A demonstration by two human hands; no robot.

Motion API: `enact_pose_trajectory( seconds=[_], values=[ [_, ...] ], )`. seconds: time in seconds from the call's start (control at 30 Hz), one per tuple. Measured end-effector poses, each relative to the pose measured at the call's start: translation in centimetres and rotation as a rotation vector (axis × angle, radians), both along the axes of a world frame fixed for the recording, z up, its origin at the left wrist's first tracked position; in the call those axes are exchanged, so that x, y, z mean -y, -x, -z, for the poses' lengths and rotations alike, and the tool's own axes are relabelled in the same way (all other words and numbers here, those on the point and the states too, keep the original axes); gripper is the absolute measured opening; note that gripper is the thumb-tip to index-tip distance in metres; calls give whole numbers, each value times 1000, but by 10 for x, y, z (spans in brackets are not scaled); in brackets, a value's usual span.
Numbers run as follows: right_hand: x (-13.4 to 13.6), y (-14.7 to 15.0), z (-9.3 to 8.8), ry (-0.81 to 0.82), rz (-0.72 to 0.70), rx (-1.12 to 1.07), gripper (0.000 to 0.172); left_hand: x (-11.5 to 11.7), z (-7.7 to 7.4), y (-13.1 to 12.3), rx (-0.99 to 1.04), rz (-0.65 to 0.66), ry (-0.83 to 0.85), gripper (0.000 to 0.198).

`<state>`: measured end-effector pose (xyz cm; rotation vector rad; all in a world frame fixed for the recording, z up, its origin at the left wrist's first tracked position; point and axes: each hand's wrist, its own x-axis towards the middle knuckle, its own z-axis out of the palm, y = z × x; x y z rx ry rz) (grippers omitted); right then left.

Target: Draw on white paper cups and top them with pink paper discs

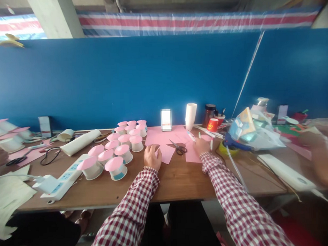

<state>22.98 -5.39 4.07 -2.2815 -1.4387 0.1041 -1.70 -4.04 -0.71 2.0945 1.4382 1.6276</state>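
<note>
My left hand [152, 157] lies low on the table, fingers stretched forward, at the left edge of a small piece of pink paper [166, 153]. My right hand [202, 146] is over another pink piece [191, 153]. White pen-like sticks [191, 136] are close to its fingers, and a pink disc [207, 137] shows just beyond. Blur hides whether those fingers hold anything. Between the hands rests a pair of scissors [178, 148] with dark handles. A larger pink sheet [164, 135] lies behind them. Left of my left hand stand several white paper cups [117, 173] topped with pink discs.
A white power strip [70, 175] and a paper roll [81, 142] lie at left. Behind stand a phone [166, 119], a stack of white cups [191, 115] and a red cup [212, 125]. Plastic bags [257, 130] crowd the right. Other people's hands show at both sides.
</note>
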Motion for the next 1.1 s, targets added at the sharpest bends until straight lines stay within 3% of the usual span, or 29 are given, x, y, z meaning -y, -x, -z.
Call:
enact_pose_trajectory(
  seconds=[0.07,0.2,0.3,0.37,0.5,0.77,1.1],
  values=[
    [9,7,-5,-62,-75,-55,31,2,-3,-7,156,173,58,19],
    [29,40,-2,-140,-354,-200,29,4,-11,-20,742,494,536,30],
    [41,70,12,-201,-592,-437,27,3,-18,-19,1116,628,702,33],
    [44,84,22,-210,-642,-499,24,3,-21,-13,1230,655,736,30],
    [42,100,32,-204,-690,-544,20,4,-19,-6,1278,677,768,28],
    [41,116,36,-247,-723,-396,31,6,-5,-19,1130,679,793,31],
    [49,122,33,-109,-659,-208,41,4,-4,-20,1134,646,836,23]
  ],
)
